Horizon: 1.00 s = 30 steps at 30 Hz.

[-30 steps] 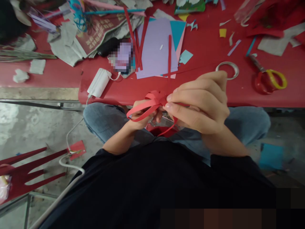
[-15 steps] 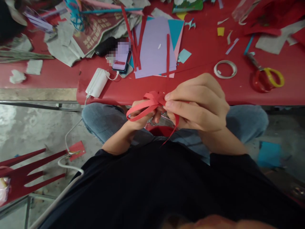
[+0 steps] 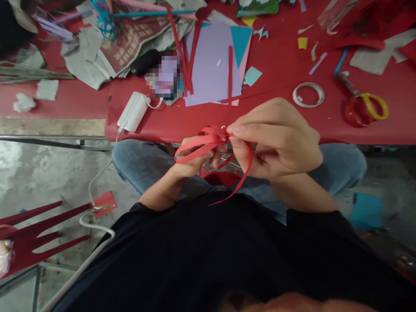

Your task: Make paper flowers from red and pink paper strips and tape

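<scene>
Over my lap, just off the table's front edge, my left hand holds a red paper-strip bow with long loops on its left side. The loops cover part of that hand's fingers. My right hand is at the bow's right side, thumb and forefinger pinching a red strip. The strip curves down from the fingertips, its thin loose end pointing left over my dark shirt.
Purple paper sheets and red strips lie on the red table. A white power bank is at left; a tape roll and scissors at right. Newspaper lies further back.
My right hand has shifted slightly right, away from the bow's middle. The hanging red strip now curves wider, and its loose end lies further left. My left hand has barely moved.
</scene>
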Tool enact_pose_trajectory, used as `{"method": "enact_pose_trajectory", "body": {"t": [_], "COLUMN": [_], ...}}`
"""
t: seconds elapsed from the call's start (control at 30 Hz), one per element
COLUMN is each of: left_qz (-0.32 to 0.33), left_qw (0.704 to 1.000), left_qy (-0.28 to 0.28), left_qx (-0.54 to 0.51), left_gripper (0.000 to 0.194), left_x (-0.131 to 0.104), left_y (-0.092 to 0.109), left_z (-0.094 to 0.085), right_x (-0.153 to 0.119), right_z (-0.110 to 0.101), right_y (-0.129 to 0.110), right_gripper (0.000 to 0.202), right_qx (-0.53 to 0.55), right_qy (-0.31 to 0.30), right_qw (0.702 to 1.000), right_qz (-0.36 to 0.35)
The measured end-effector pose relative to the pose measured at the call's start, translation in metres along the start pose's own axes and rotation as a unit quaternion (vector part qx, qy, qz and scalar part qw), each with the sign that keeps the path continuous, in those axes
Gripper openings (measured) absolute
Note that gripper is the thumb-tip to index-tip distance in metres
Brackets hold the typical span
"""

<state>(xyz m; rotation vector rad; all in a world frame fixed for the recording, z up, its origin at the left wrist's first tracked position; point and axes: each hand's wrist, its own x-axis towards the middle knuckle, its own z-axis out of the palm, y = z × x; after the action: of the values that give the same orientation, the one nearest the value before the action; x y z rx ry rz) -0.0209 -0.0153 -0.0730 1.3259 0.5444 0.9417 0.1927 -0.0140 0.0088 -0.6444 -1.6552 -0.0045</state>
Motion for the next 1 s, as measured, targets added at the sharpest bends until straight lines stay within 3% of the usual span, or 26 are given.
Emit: {"method": "enact_pose_trajectory", "body": {"t": [0.1,0.23,0.33,0.47,0.67,0.8,0.9,1.0], "left_qz": [-0.017,-0.002,0.013,0.011,0.002,-0.003,0.005,0.009], "left_qw": [0.998,0.997,0.996,0.996,0.997,0.997,0.997,0.997], "left_qy": [-0.03,-0.023,-0.009,-0.007,-0.008,-0.006,-0.017,-0.023], "left_qx": [-0.051,-0.077,-0.086,-0.085,-0.081,-0.071,-0.077,-0.073], "left_gripper": [0.04,0.032,0.033,0.038,0.035,0.039,0.032,0.029], "left_x": [0.001,0.002,0.004,0.004,0.002,0.001,0.001,0.0], "left_y": [0.003,0.005,0.005,0.007,0.004,0.003,0.003,0.002], "left_z": [0.0,0.004,0.008,0.009,0.006,0.005,0.004,0.003], "right_x": [0.003,0.012,0.014,0.008,0.002,0.004,0.007,0.009], "right_z": [-0.006,-0.014,-0.014,-0.007,-0.005,-0.003,-0.001,-0.001], "right_y": [-0.01,-0.026,-0.03,-0.02,-0.009,-0.006,0.0,0.003], "right_gripper": [0.049,0.047,0.04,0.024,0.035,0.021,0.011,0.01], "right_qx": [0.026,0.034,0.008,-0.042,-0.024,-0.083,-0.085,-0.087], "right_qy": [-0.04,-0.017,-0.044,0.031,0.01,0.019,0.06,0.036], "right_qw": [0.998,0.996,0.989,0.996,1.0,0.996,0.989,0.988], "right_qz": [0.049,0.087,0.143,0.075,0.009,-0.034,-0.106,-0.121]}}
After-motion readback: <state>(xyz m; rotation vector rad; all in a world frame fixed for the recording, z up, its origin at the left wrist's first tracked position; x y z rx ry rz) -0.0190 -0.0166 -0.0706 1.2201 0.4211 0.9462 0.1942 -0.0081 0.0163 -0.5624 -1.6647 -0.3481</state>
